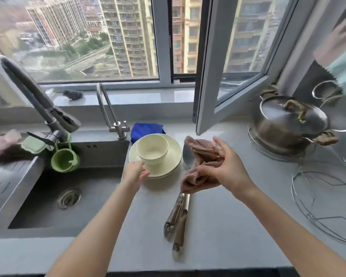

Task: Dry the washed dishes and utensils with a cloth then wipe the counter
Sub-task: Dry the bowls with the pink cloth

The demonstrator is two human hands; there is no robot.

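Note:
A cream bowl [152,149] stands in a stack of cream plates [173,154] on the grey counter [228,216], right of the sink. My left hand [135,170] is at the near left rim of the plates, fingers loosely bent, holding nothing that I can see. My right hand [226,166] holds a crumpled pink cloth [200,166] just right of the plates, thumb pinching it, fingers spread. Steel utensils [178,218] lie on the counter below the cloth, handles toward me; a spatula blade [188,156] shows beside the cloth.
A dark sink [68,188] with a tall faucet [38,100] lies at left, a green sponge holder [64,159] hanging in it. A blue cloth [146,128] lies behind the plates. At right stand a lidded steel pot [290,124] and a wire rack [326,208]. An open window sash [228,76] overhangs the counter.

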